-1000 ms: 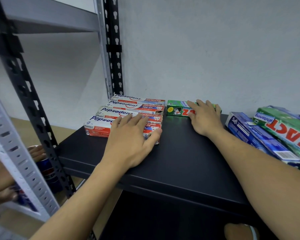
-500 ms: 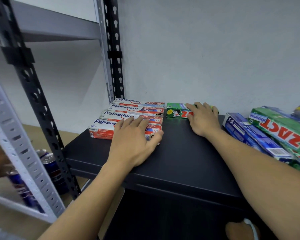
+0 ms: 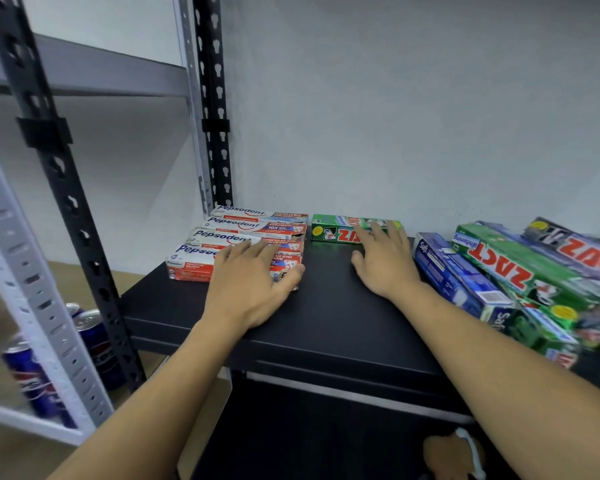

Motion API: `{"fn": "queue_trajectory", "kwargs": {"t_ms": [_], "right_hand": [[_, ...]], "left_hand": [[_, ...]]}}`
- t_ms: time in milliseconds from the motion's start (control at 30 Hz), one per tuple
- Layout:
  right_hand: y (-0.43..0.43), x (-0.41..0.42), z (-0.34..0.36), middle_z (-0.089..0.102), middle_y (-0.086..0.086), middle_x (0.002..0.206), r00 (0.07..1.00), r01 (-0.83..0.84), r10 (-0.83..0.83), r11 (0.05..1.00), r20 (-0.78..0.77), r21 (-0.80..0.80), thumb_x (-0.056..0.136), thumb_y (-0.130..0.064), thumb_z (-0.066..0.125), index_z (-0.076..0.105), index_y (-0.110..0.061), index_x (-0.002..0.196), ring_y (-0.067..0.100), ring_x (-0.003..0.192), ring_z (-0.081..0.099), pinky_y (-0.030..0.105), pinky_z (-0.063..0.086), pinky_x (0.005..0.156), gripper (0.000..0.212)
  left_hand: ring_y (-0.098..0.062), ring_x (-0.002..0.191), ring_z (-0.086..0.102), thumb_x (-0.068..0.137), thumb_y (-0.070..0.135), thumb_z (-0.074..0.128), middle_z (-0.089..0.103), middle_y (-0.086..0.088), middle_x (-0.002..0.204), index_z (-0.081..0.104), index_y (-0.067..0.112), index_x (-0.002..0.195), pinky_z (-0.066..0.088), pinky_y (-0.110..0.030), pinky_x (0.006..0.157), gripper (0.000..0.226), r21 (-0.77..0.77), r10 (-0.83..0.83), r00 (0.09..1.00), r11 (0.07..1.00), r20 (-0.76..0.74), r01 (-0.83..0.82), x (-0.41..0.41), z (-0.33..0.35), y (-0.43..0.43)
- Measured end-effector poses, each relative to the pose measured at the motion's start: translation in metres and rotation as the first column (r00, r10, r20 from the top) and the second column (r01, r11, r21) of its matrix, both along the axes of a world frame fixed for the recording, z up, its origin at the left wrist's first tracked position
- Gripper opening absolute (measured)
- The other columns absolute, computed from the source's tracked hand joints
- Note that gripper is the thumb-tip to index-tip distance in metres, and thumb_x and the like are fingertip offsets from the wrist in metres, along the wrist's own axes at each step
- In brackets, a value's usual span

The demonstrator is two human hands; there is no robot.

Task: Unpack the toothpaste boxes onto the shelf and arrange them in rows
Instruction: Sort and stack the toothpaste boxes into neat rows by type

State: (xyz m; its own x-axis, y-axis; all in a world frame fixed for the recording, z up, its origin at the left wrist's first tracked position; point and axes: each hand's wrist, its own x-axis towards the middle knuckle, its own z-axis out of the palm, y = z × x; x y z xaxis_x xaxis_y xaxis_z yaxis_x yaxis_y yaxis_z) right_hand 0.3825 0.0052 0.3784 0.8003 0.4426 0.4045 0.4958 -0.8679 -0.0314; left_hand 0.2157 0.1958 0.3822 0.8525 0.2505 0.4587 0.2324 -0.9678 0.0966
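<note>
Several red-and-white Pepsodent boxes (image 3: 222,237) lie side by side at the back left of the black shelf (image 3: 326,323). My left hand (image 3: 253,282) rests flat on the nearest one, its fingers straight and its thumb at the box's right end. A single green Zact box (image 3: 329,230) lies against the wall to their right. The straight fingertips of my right hand (image 3: 383,261) touch its right part. A loose pile of blue Soft boxes (image 3: 454,275) and green Zact boxes (image 3: 520,271) lies on the shelf's right side.
Black and grey slotted uprights (image 3: 66,209) of the racks stand at the left. Blue soda cans (image 3: 94,341) sit on a lower level beyond them. A grey wall (image 3: 395,116) backs the shelf. A foot (image 3: 454,455) shows at the bottom.
Both hands stay on their boxes. My right hand has slid a little toward the green box's right end, and the view has shifted slightly.
</note>
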Motion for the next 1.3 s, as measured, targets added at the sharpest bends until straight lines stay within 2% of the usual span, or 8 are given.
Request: {"fn": "queue_trajectory", "kwargs": {"t_ms": [200,400,533,767,900,1067,1200,1300], "right_hand": [[-0.025,-0.061,-0.001,0.046,0.006,0.148,0.996,-0.084,0.084,0.996,0.008,0.016,0.097,-0.030,0.039,0.050,-0.020,0.142,0.033,0.141,0.029,0.046,0.018,0.119,0.047],[-0.067,-0.108,0.012,0.050,0.012,0.144,0.982,0.067,-0.042,0.989,0.183,-0.133,0.090,-0.029,0.050,0.055,-0.014,0.136,0.042,0.138,0.032,0.051,0.025,0.116,0.048],[-0.110,-0.114,0.045,0.058,0.008,0.137,0.946,0.093,-0.088,0.996,0.311,0.000,0.089,-0.022,0.055,0.061,-0.015,0.130,0.040,0.128,0.045,0.050,0.037,0.105,0.042],[-0.192,-0.112,0.081,0.068,0.009,0.119,0.923,0.382,-0.382,0.924,-0.039,-0.020,0.089,-0.054,0.055,0.056,-0.035,0.134,0.035,0.113,0.058,0.041,0.051,0.087,0.049],[-0.202,-0.113,0.074,0.069,0.006,0.118,0.954,0.295,-0.286,0.950,-0.093,0.101,0.087,-0.056,0.060,0.059,-0.033,0.132,0.030,0.107,0.061,0.039,0.053,0.088,0.051],[-0.204,-0.109,0.070,0.058,0.006,0.137,0.967,0.214,-0.163,0.937,-0.196,0.277,0.089,-0.044,0.062,0.060,-0.030,0.131,0.035,0.125,0.048,0.045,0.041,0.105,0.044],[-0.190,-0.118,0.066,0.070,0.008,0.112,0.984,0.113,-0.058,0.933,-0.166,0.343,0.091,-0.043,0.058,0.061,-0.034,0.130,0.029,0.107,0.050,0.035,0.040,0.092,0.040],[-0.168,-0.132,0.063,0.062,0.007,0.123,0.991,-0.008,0.051,0.946,-0.125,0.323,0.092,-0.038,0.058,0.058,-0.036,0.134,0.033,0.119,0.039,0.035,0.030,0.095,0.042]], "left_hand": [[-0.024,0.143,0.034,0.083,0.078,0.009,0.045,0.000,0.152,0.046,0.027,0.145,0.020,-0.044,0.116,0.088,0.032,-0.010,1.000,0.999,-0.012,0.010,-0.001,0.001,0.002],[-0.025,0.143,0.035,0.082,0.081,0.007,0.044,-0.002,0.153,0.045,0.025,0.146,0.022,-0.046,0.115,0.092,0.053,-0.009,1.000,0.999,-0.023,0.010,-0.001,0.000,0.001],[-0.026,0.143,0.034,0.080,0.082,0.004,0.043,-0.003,0.153,0.044,0.024,0.146,0.021,-0.047,0.116,0.097,0.038,-0.026,1.000,0.999,-0.016,0.027,-0.004,0.000,0.001],[-0.027,0.143,0.035,0.080,0.084,0.004,0.047,-0.002,0.150,0.050,0.025,0.140,0.009,-0.055,0.117,0.096,0.044,-0.011,1.000,0.999,0.030,0.009,-0.003,0.000,0.001],[-0.028,0.145,0.030,0.081,0.085,0.006,0.045,-0.002,0.151,0.050,0.024,0.141,0.003,-0.057,0.117,0.096,0.039,0.001,0.997,0.999,0.081,-0.004,-0.005,0.000,-0.001],[-0.028,0.145,0.030,0.084,0.082,0.011,0.049,-0.002,0.149,0.050,0.023,0.140,0.005,-0.058,0.116,0.091,0.053,-0.007,0.991,0.999,0.137,0.000,-0.013,0.002,-0.006],[-0.025,0.145,0.030,0.085,0.080,0.015,0.050,0.000,0.148,0.050,0.024,0.139,0.008,-0.057,0.116,0.085,0.077,-0.046,0.987,0.996,0.156,0.034,-0.021,0.003,-0.013],[-0.021,0.143,0.032,0.089,0.072,0.029,0.052,0.003,0.145,0.052,0.025,0.136,0.013,-0.053,0.115,0.071,0.083,-0.115,0.967,0.992,0.226,0.099,-0.028,0.002,-0.025]]}}
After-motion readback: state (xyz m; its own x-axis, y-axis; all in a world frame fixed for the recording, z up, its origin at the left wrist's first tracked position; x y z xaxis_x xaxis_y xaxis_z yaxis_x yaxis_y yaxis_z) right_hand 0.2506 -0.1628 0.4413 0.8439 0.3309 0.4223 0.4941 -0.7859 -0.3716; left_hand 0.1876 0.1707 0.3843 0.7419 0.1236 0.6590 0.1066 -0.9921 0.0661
